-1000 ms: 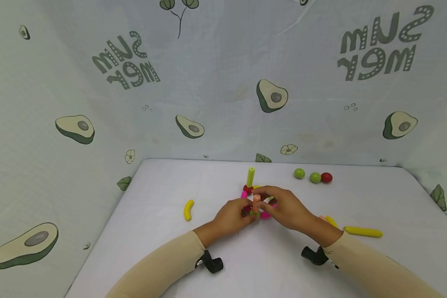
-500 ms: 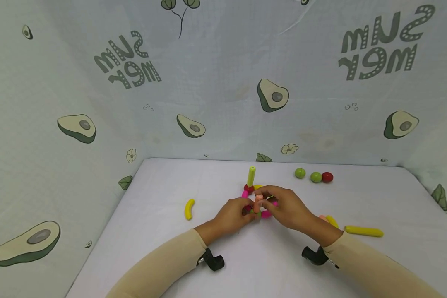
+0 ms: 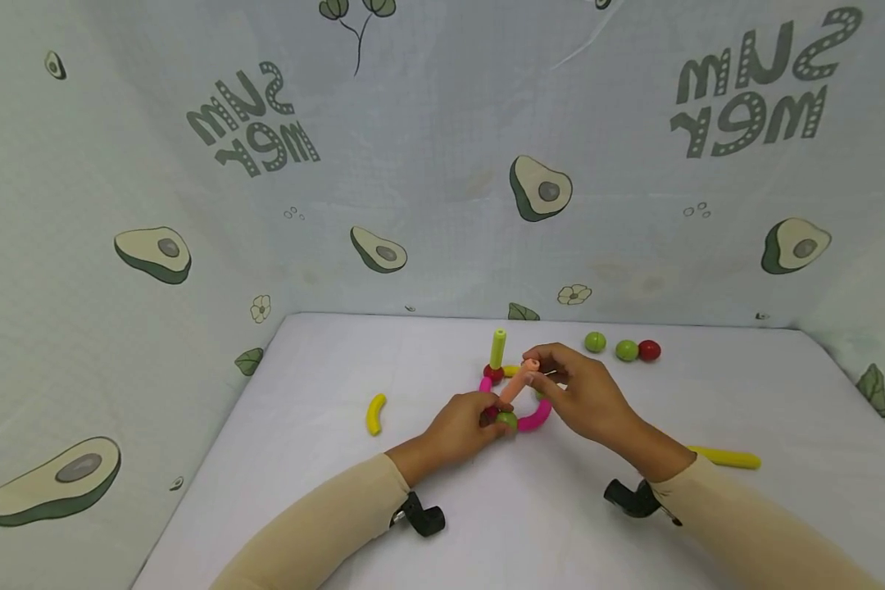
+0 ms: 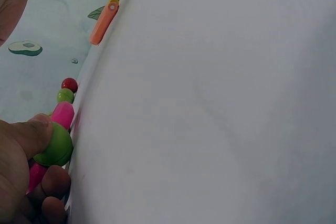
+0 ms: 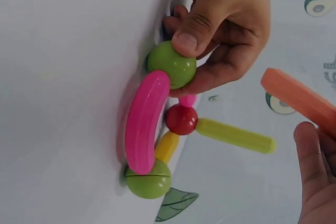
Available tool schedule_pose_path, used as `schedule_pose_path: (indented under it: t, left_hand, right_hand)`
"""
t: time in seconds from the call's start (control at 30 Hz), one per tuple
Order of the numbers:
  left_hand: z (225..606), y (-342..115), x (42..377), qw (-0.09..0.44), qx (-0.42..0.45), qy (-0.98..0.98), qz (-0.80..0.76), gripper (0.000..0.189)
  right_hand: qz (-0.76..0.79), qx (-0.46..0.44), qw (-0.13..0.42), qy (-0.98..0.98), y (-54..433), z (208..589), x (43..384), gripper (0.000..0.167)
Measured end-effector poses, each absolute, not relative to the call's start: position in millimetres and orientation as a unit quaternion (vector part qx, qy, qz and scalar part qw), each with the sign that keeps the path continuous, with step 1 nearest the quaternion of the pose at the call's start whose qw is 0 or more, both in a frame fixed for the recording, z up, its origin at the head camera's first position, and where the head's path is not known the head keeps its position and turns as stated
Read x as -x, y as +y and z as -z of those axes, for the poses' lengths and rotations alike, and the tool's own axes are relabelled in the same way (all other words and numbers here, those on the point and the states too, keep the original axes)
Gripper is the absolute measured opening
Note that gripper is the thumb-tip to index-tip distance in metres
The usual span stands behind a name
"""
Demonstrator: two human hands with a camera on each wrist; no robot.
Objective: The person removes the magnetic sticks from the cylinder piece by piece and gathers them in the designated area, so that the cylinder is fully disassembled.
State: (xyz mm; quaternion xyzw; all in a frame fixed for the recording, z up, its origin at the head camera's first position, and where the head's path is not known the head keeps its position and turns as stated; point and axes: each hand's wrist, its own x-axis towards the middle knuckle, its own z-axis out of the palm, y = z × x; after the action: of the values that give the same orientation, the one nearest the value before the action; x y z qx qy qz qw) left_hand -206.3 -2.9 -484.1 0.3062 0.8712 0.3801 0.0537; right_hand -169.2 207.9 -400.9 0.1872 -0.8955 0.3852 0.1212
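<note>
Orange stick point(image 3: 518, 383) hangs between your hands, over the desk point(image 3: 501, 516). Left to right: your left hand point(image 3: 460, 428) pinches the green ball point(image 5: 176, 66), thumb on top. Stick next: long axis slants, low end down-left toward your left hand, apart from the ball in the right wrist view; high end up-right. Your right hand point(image 3: 588, 397) pinches it near that high end, so right's the nearer grip. Axis-to-ball angle looks like the key relation.
</note>
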Motion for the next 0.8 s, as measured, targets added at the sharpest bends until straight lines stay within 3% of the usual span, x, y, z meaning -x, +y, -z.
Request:
schedule_pose_path:
  t: [0.57,0.8]
  left_hand:
    - [485.8,-2.6,205.1,0.062,-0.304,0.867,-0.39,0.026]
    - [485.9,-3.7,205.6,0.067,-0.303,0.862,-0.4,0.026]
  right_hand:
    - [-0.377,-0.128,0.09,-0.913,255.4,406.5,160.6,0.02]
    - [-0.376,-0.127,0.064,-0.915,278.2,410.3,157.8,0.023]
